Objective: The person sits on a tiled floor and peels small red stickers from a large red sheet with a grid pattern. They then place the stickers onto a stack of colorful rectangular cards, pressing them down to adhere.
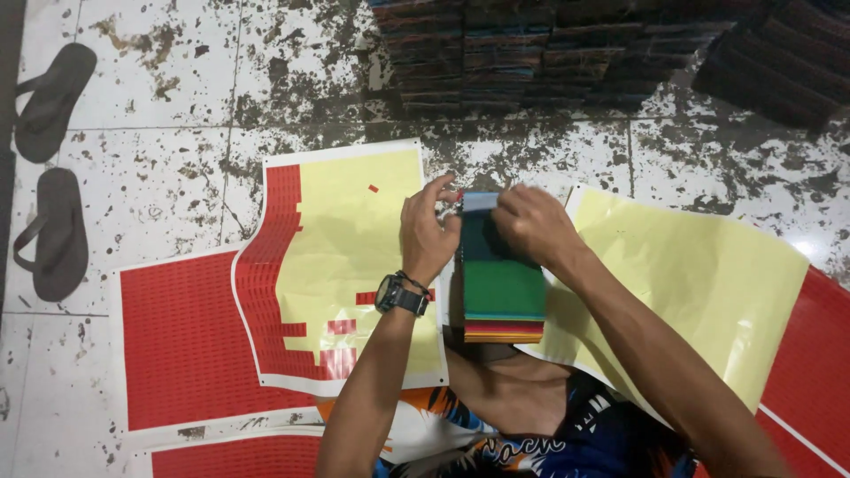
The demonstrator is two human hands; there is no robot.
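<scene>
On the spotty floor (177, 186), past the red sticker sheet (345, 265), your left hand (428, 235) and right hand (531, 226) both pinch the top of the coloured stack (502, 288), so hold it steady and press the sticker flat.

Two bare forearms are being extended away from the body toward the far side of the scene, converging near the centre. The left hand (428, 232) is being held with the fingers curled and the fingertips pinched together at the top. The right hand (529, 223) is being held just beside it, knuckles up, fingers bent downward in a grip. The right arm is being angled in diagonally from the near right.
</scene>
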